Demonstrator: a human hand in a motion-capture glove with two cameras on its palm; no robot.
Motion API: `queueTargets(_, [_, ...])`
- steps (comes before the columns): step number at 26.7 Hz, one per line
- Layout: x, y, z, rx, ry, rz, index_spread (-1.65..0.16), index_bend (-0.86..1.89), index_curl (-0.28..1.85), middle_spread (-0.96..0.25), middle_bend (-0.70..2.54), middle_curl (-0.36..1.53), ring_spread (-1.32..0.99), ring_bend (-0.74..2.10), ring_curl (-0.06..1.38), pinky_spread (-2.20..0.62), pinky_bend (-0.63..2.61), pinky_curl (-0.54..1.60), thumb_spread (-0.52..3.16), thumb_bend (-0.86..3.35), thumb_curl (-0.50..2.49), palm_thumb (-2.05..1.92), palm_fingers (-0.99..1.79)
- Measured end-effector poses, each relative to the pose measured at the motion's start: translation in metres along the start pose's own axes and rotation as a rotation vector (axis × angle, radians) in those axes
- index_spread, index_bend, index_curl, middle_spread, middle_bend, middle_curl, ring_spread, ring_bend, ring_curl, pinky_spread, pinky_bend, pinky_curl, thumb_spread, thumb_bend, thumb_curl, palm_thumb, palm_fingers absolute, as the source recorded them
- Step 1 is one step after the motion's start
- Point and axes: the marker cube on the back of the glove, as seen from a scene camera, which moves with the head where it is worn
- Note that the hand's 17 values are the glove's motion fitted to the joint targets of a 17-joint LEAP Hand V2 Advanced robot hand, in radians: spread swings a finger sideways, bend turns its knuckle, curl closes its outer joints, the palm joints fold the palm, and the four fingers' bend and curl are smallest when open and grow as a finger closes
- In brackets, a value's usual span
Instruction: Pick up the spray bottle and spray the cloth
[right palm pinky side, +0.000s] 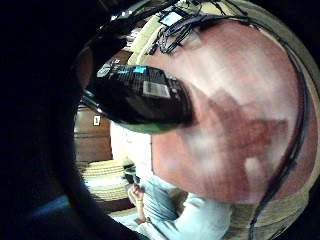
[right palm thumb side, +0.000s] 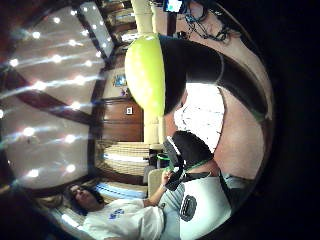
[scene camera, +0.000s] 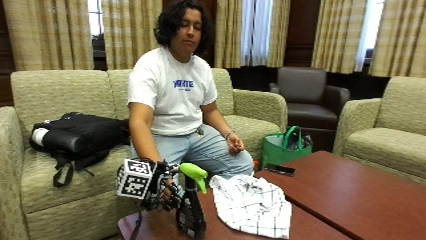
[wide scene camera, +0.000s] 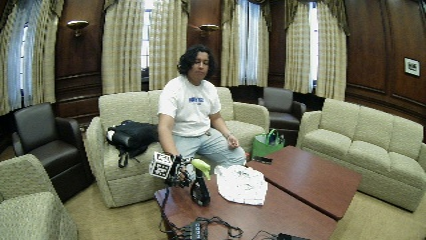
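A black spray bottle (scene camera: 191, 216) with a lime-green trigger head (scene camera: 194, 171) stands upright on the brown table (scene camera: 346, 195), near its left end. My gloved right hand (scene camera: 166, 192) hovers just left of the bottle's neck, palm toward it, fingers loosely curled and holding nothing. Both palm views show the bottle (right palm pinky side: 140, 95) whole and close, green head (right palm thumb side: 145, 75) included. A white checked cloth (scene camera: 253, 205) lies crumpled on the table right of the bottle, almost touching it. The wide outside view shows the same layout: hand (wide scene camera: 178, 175), bottle (wide scene camera: 199, 192), cloth (wide scene camera: 241, 185).
A dark phone (scene camera: 279, 170) lies on the table behind the cloth. A green bag (scene camera: 283, 147) stands on the floor by the sofa. A black backpack (scene camera: 80, 132) sits on the sofa. Cables and a device (wide scene camera: 200, 227) lie at the table's near edge.
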Motion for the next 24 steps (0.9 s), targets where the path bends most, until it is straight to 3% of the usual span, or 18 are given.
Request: queueTargets(24, [-0.009, -0.053, 0.022, 0.044, 0.031, -0.088, -0.38, 0.08, 0.16, -0.15, 0.30, 0.37, -0.18, 0.53, 0.32, 0.10, 0.36, 0.34, 0.85, -0.05, 0.33, 0.59, 0.45])
